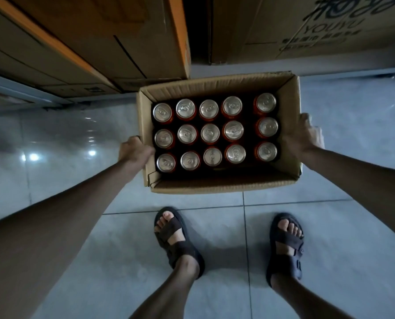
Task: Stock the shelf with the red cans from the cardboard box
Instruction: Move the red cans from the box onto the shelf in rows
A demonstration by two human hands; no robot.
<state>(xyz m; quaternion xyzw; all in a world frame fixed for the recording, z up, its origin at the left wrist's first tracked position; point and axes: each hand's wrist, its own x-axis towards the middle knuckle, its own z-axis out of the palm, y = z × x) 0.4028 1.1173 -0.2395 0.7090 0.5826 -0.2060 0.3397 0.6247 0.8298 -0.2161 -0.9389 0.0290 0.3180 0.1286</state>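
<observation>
Open cardboard box (219,186) low on the tiled floor (329,226), just ahead of the sandals (178,240); cannot tell whether resting or lifted slightly. Long axis running left to right, one short wall toward each hand.

Inside: red cans (210,133), fifteen, all upright, silver tops up. Three rows; four columns packed together on the left, then a gap, then a single column against the right wall.

Left hand (135,151) at the left short wall, fingers (149,149) curled over the rim and clamped on the cardboard. Right hand (305,134) at the right short wall, fingers (306,119) wrapped on the outer face near the rim, likewise clamped on cardboard. Neither holding a can.

Key relation: cans directly inward of and below both hands. Left column just beside the left fingers, lone right column just beside the right hand, so equally near either side. Vertical can axes, so probably a top-down reach for any pick.

Judged step: carrying or repositioning the full box, no can removed yet.

Behind: stacked cartons (100,42) and a carton printed YOUYU (329,31). No shelf clearly identifiable.
</observation>
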